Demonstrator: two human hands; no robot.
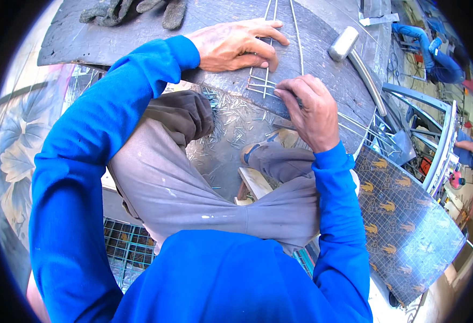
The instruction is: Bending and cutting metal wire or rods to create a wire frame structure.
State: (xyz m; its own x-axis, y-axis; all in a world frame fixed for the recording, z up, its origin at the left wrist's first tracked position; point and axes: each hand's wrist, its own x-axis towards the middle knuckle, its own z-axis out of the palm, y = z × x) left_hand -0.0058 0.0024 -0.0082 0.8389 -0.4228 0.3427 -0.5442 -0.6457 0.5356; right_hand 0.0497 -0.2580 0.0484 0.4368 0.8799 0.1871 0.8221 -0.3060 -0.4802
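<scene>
Two long thin metal rods (267, 69) lie side by side on a dark wooden work board (69, 37), crossed near its close edge by short thin rods (260, 84) in a small ladder-like grid. My left hand (228, 46) rests over the long rods, its curled fingers pressing them down against the wood. At the grid's right side, my right hand (316, 110) pinches the end of a short crosswise rod between thumb and fingertips. Another long rod (299, 37) runs along the board, right of my left hand.
A hammer (344, 44) with a metal handle lies on the right of the board. Dark work gloves (173, 14) sit at the far left. Many short metal pieces (228, 116) litter the floor below. A patterned panel (403, 226) and metal frames (446, 129) stand right; another person's blue-clad leg (446, 67) shows beyond.
</scene>
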